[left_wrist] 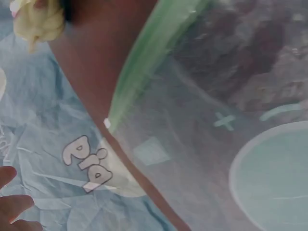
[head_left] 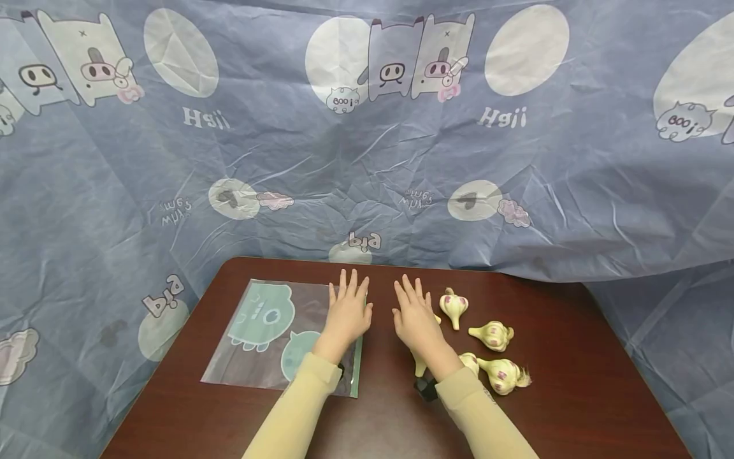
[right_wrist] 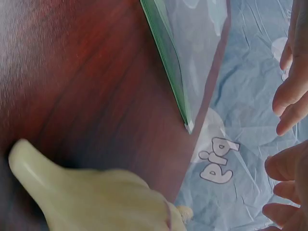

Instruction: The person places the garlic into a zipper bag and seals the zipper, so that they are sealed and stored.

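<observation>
Where pale yellow sleeves (head_left: 301,408) cross near part of table (head_left: 378,421), printed clear zip bag (head_left: 258,357) lies left, garlic bulbs (head_left: 503,376) right, some partly hidden. Left hand (head_left: 346,315) over bag's right edge, right hand (head_left: 418,325) near bulbs; both with fingers straight, slightly spread, holding nothing. Beyond table, blue-grey cartoon-print cloth (head_left: 344,153) hangs.

Blue cartoon-print cloth (head_left: 350,153) behind brown table (head_left: 381,408)
</observation>
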